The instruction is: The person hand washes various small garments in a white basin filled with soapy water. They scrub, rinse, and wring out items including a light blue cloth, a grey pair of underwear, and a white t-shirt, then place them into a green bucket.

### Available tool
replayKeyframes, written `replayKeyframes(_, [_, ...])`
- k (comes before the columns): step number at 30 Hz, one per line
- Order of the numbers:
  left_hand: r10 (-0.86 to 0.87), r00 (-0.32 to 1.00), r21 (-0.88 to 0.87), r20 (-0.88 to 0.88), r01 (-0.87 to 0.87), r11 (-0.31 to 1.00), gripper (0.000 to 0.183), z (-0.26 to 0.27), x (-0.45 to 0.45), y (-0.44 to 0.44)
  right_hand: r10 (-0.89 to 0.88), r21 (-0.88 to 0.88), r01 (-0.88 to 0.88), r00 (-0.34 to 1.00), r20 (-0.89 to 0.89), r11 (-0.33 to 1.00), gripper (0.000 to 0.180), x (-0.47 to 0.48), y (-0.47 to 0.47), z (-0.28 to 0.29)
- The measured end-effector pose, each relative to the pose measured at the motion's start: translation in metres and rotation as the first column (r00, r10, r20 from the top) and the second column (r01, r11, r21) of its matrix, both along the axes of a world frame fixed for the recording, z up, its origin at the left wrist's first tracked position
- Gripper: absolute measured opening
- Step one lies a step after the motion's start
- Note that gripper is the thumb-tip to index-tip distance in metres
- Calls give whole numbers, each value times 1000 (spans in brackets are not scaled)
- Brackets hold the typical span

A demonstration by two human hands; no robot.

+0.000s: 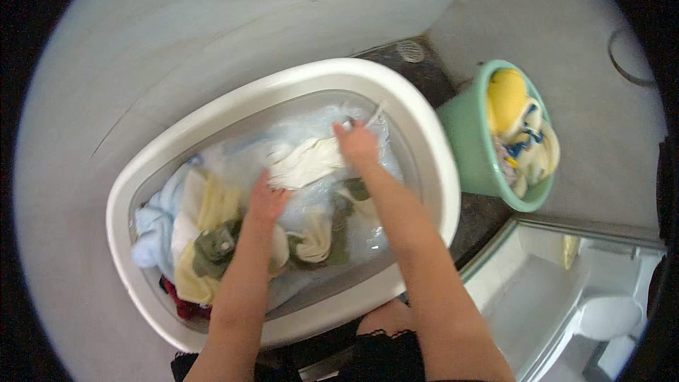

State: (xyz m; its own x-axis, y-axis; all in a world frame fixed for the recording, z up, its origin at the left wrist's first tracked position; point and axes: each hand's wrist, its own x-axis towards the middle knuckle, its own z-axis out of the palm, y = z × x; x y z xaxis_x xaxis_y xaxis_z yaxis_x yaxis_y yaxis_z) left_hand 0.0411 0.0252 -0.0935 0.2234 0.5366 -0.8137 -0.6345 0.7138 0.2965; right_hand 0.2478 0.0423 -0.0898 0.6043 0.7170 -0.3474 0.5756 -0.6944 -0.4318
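A white plastic tub point(159, 154) of cloudy water lies before me with wet clothes in it. A cream-white cloth point(310, 165) is stretched between my hands at the water's surface. My left hand point(267, 199) touches its left end with fingers spread; how firmly it grips is unclear. The fingers of my right hand point(359, 140) are bent over its right end, blurred by motion. Near my left forearm are a pale yellow cloth point(218, 202), a dark green cloth point(212, 252) and a light blue fluffy cloth point(159, 220). A cream and green garment point(316, 236) floats between my forearms.
A green plastic bucket point(467, 143) stuffed with yellow and cream textiles stands right of the tub. A floor drain point(410, 51) lies in the corner behind the tub. Grey walls rise behind and at right. At lower right is a framed glass or mirror panel point(525, 297).
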Motion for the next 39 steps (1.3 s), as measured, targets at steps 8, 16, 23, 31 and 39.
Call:
replayKeyframes(8, [-329, 837, 432, 436, 126, 893, 33, -50, -29, 6, 807, 713, -501, 570, -155, 491, 38, -102, -52, 48])
replayKeyframes(16, [-321, 887, 566, 332, 85, 820, 29, -20, -12, -6, 754, 359, -815, 566, 333, 454, 35, -119, -46, 53])
replayKeyframes(23, [-84, 996, 205, -43, 91, 975, 27, 27, 13, -1, 123, 163, -143, 984, 125, 976, 50, -16, 0, 7])
replayKeyframes(31, [-81, 746, 14, 661, 96, 995, 40, 8, -10, -1, 667, 614, -392, 676, -314, 686, 35, -84, -45, 19])
replayKeyframes(39, [-331, 724, 337, 606, 143, 931, 31, -12, -14, 6, 781, 598, -745, 548, 299, 294, 22, -148, -69, 78])
